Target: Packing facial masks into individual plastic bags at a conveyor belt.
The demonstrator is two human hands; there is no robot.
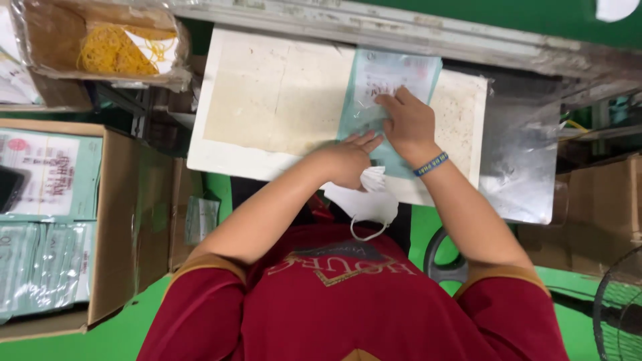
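Top left: open brown cardboard box lined with clear plastic (47,40), holding a heap of yellow rubber bands (110,50).
Left: large brown cardboard carton (120,220) filled with stacked pale green plastic packets (43,267).
Lower right corner: black wire fan guard (618,307).
Right: plain brown cardboard box (602,214).
Floor: green painted surface (114,334).
Chest: white face mask with ear loop (364,200), hanging loose.

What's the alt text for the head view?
Both hands press a pale green clear-wrapped packet flat on a white board: right hand on top, left hand at its lower edge. A cardboard box of similar packets sits left, yellow rubber bands above.
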